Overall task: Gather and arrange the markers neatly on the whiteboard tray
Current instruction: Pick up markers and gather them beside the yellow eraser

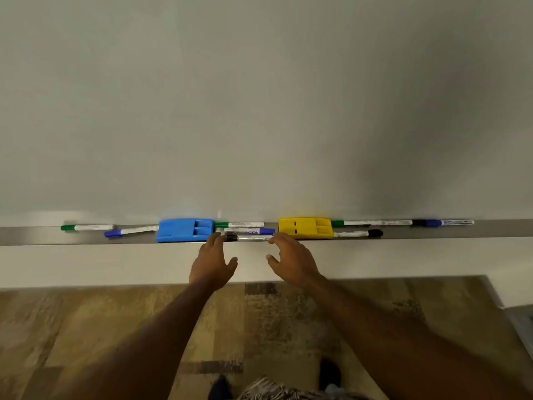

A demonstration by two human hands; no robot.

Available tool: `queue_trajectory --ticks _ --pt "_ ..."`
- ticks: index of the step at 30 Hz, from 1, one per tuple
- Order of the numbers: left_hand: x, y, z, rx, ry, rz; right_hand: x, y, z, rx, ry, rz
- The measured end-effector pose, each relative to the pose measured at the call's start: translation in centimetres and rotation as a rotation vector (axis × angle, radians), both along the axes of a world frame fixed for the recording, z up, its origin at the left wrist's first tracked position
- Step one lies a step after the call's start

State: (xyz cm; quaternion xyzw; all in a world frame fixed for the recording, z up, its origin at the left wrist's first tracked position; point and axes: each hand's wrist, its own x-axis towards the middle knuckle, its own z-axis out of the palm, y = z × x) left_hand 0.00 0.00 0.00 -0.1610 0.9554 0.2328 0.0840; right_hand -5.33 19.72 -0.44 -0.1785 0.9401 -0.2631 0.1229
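As our left hand [213,261] and right hand [291,259] bracket the front black marker [253,238] on the whiteboard tray [28,235], we note both grips released, fingers extended.

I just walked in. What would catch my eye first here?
The blue eraser and the yellow eraser stand out, resting on the grey whiteboard tray either side of centre. Between them the left hand and right hand reach toward a black marker at the tray's front edge.
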Motion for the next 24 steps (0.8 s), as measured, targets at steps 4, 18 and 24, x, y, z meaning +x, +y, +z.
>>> queue_trajectory --ticks 4,18,24 --pt "-0.6 -0.1 -0.5 0.014 -0.098 0.018 -0.3 -1.5 -0.7 0.124 -0.094 0.046" --pt "-0.7 0.5 -1.0 0.299 0.144 0.314 0.4 -3.6 -1.2 -0.192 -0.150 -0.326" --pt "-0.8 0.6 -0.3 0.915 0.381 0.828 0.5 -3.8 -0.5 -0.382 0.005 -0.329"
